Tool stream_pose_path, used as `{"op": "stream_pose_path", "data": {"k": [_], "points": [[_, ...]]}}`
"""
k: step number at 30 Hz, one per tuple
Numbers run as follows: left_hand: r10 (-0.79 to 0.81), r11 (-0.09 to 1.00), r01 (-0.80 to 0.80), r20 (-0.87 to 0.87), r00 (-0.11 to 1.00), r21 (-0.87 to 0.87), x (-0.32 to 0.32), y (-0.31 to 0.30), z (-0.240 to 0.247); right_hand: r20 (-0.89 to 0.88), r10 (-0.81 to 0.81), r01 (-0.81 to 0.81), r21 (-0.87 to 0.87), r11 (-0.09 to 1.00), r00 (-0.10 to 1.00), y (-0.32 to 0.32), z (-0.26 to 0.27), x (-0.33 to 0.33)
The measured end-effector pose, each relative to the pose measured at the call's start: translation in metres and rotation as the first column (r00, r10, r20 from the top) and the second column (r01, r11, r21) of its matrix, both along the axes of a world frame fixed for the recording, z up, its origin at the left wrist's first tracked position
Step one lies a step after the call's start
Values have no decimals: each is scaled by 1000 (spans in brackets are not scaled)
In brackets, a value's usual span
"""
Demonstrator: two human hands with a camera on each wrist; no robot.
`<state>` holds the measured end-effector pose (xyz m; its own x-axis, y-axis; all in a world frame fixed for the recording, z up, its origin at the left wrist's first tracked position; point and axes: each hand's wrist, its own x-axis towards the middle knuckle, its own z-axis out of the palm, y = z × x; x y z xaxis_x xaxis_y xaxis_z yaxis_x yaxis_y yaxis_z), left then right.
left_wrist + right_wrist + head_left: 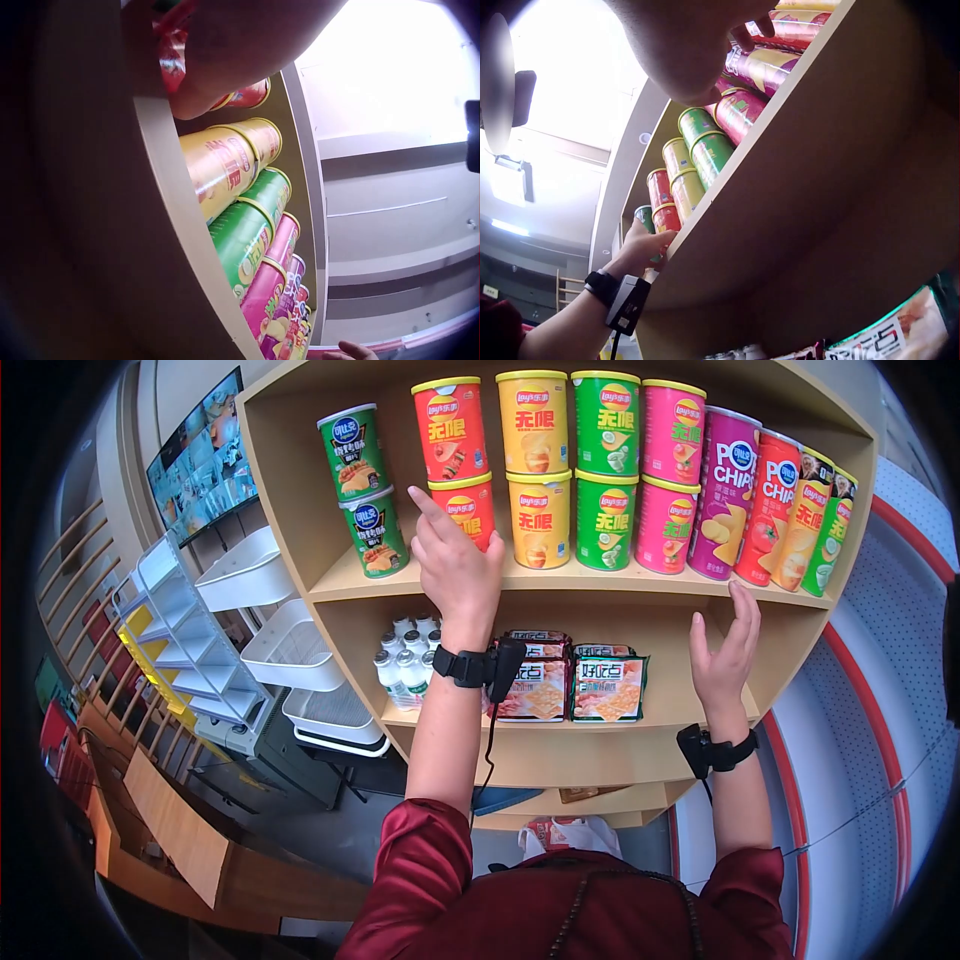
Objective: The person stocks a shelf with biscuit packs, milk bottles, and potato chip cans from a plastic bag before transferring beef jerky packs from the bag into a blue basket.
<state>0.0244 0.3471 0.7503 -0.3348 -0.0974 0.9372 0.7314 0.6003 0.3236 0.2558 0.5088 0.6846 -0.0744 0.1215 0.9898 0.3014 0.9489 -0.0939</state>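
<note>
My left hand [457, 575] is raised before the upper shelf, overlapping the lower red Lay's can [465, 506]. Its index finger stretches toward the two dark green cans [376, 538] at the shelf's left, and the thumb stands apart on the right. Another red can [450, 430] is stacked above. From the right wrist, the left hand [636, 247] shows close to the shelf edge. My right hand [724, 652], fingers spread loosely, hovers below the tall purple can [725, 495] and tall red can [768, 510], near the shelf's front edge. It holds nothing.
Yellow cans [540, 520], green cans [604, 520] and pink cans [667, 525] stand in stacked pairs. The lower shelf carries white bottles [408, 672] and biscuit packs [608, 685]. White baskets [290, 645] stand left of the wooden shelf unit [560, 582].
</note>
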Motion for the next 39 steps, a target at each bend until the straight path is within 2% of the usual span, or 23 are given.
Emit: {"op": "stream_pose_path", "data": {"k": [11,14,16,17,18,20,21,23,24,26,27,29,30,31,32,33,34,36,37,39], "points": [[-83,996,84,-48,995,21,-5,4,-5,11,28,-27,-17,999,1000,1,-2,-4],[-168,983,172,-59,984,70,-26,0,-2,12,29,-29,-11,1000,999,2,-1,-4],[-494,864,493,-20,869,99,-32,-2,3,6,22,-22,-9,1000,1000,2,-1,-4],[-588,805,583,13,809,105,-30,-4,5,7,24,-24,-10,1000,1000,2,-1,-5],[-586,807,582,15,810,104,-27,-7,8,5,28,-28,-10,1000,1000,2,-1,-5],[-780,624,764,181,598,166,-24,-10,10,3,34,-34,-14,999,999,2,-3,-5],[-779,625,763,183,599,165,-27,-9,7,4,35,-35,-12,999,999,2,-4,-6],[-649,759,643,29,761,105,-31,-8,4,5,40,-40,-9,999,999,2,-4,-7],[-645,761,640,27,763,105,-34,-13,2,6,35,-35,-10,999,999,2,-5,-7],[-304,940,325,-178,936,106,-41,-35,4,4,34,-34,-9,999,999,2,-5,-8],[-300,941,322,-179,937,105,-49,-45,4,6,34,-34,-17,999,999,3,-6,-7],[85,974,-28,-249,965,223,-69,-62,3,6,37,-36,-26,999,999,2,-7,-7],[87,974,-30,-251,964,224,-80,-69,1,6,30,-29,-25,999,1000,1,-8,-7],[-76,974,96,-108,991,203,-92,-74,-1,7,22,-22,-23,999,1000,1,-8,-8],[-235,954,223,39,971,202,-101,-78,-3,4,24,-24,-21,999,1000,0,-9,-9],[-212,970,192,135,968,148,-109,-82,-5,9,34,-34,-30,999,999,-1,-10,-10],[-211,970,191,133,968,150,-104,-85,0,14,45,-44,-40,998,999,-2,-10,-11],[-483,875,453,298,823,169,-89,-92,10,14,43,-42,-37,998,999,-5,-10,-13],[-396,918,380,245,885,112,-91,-91,11,14,40,-39,-34,999,999,-7,-11,-14],[-412,911,395,266,871,116,-88,-92,12,15,42,-41,-31,999,999,-9,-11,-14]]}}
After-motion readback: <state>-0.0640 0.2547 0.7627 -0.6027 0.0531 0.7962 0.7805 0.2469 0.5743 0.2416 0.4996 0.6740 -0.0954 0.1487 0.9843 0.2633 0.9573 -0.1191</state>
